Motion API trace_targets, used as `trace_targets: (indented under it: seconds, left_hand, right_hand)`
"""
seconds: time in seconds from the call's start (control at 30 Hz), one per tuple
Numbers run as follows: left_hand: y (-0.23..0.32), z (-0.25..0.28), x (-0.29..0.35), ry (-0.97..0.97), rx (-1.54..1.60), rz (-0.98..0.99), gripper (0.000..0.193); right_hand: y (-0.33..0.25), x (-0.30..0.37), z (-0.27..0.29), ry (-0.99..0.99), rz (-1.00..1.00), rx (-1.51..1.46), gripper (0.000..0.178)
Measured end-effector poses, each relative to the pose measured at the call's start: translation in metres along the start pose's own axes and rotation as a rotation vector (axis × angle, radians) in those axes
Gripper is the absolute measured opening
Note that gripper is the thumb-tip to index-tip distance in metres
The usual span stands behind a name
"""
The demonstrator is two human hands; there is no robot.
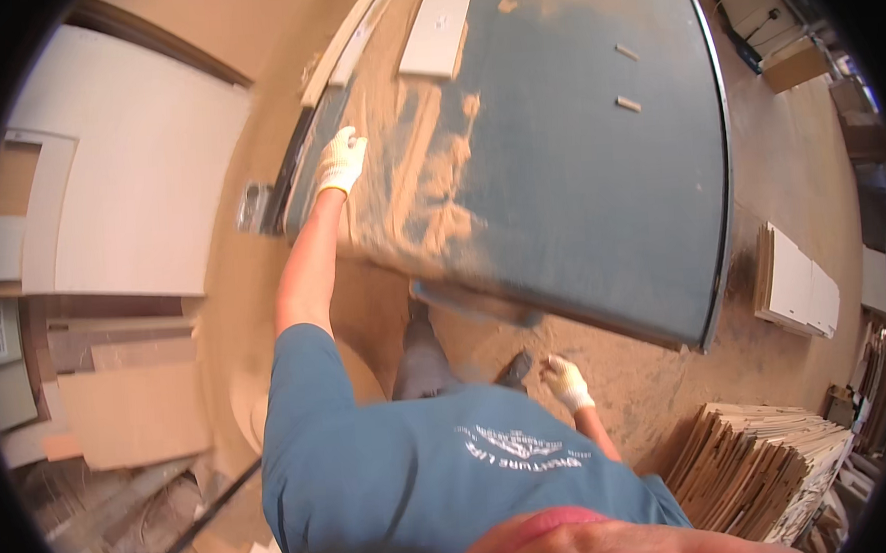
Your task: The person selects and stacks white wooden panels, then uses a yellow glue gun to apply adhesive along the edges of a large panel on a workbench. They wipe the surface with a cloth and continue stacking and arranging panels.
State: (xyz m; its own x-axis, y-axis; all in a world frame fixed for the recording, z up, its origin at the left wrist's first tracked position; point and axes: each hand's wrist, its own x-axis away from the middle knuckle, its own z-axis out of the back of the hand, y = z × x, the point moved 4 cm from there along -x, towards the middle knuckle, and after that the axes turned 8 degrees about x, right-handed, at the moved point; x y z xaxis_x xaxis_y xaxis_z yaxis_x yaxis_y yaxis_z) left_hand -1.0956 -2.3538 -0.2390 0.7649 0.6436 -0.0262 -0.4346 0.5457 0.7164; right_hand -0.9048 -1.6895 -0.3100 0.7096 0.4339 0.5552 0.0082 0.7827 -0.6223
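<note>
One blue counter (pixel 578 169), sawdust heaped along its near-left part. Your left hand (pixel 341 160), gloved, lies flat on its left edge, grip spread, holding nothing. Your right hand (pixel 566 380), gloved, hangs below its near edge, grip curled; contents unclear. Two small blocks (pixel 628 77) sit far right. White panel (pixel 440 26) at far edge. Board stack (pixel 744 471) crowds the floor right of the counter.

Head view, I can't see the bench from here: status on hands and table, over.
Left hand gloved, flat on the sawdust-covered blue table. Right hand gloved, hanging low, holding nothing visible. White panel at the far edge, sawdust piled beside the left hand.
</note>
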Motion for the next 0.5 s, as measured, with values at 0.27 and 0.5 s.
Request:
trace_targets:
  seconds: [0.27, 0.5]
  left_hand:
    - [0.004, -0.044, -0.207, 0.057, -0.502, 0.115, 0.071]
    - [-0.002, -0.026, -0.207, -0.244, -0.36, 0.364, 0.08]
  right_hand:
    - [-0.189, -0.165, 0.024, 0.331, 0.156, 0.187, 0.019]
    - [-0.324, -0.387, 0.09, 0.422, 0.135, 0.113, 0.034]
